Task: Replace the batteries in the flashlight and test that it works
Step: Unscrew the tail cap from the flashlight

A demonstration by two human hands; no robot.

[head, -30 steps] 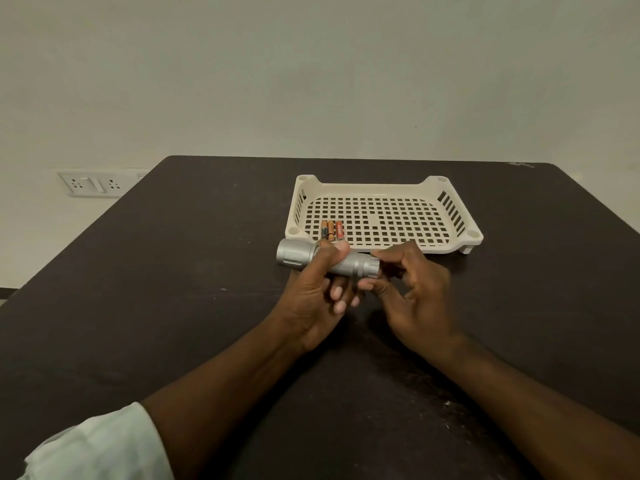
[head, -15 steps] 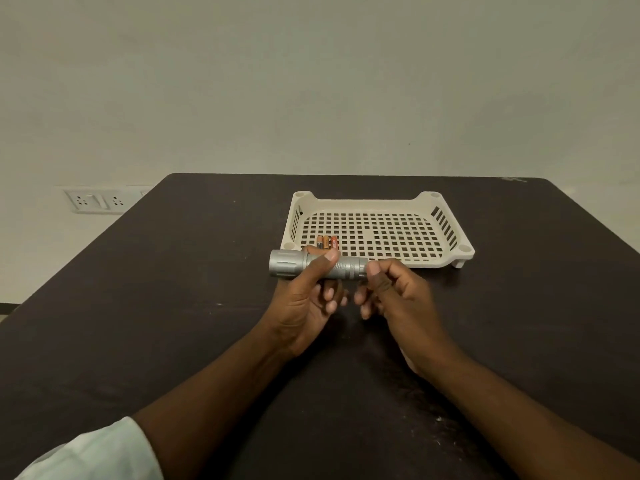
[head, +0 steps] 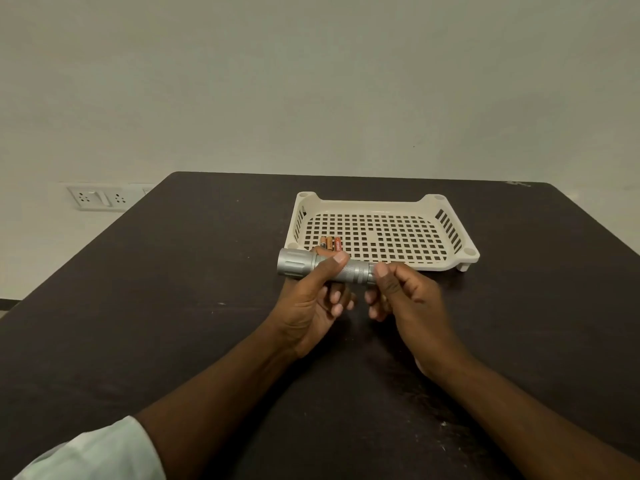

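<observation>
1. While our left hand curled round the barrel of the flashlight, thumb over the top, we held it level near the centre of the frame, above the dark table — likely to steady it.
2. Our right hand pinched the tail end between thumb and fingers, a hold that suited twisting the cap off; we judged the cap not yet removed.
3. The flashlight looked silver, with a wider fluted head toward the left and a knurled body.
4. Three small batteries lay side by side in the cream tray just behind — presumably within easy reach.
</observation>
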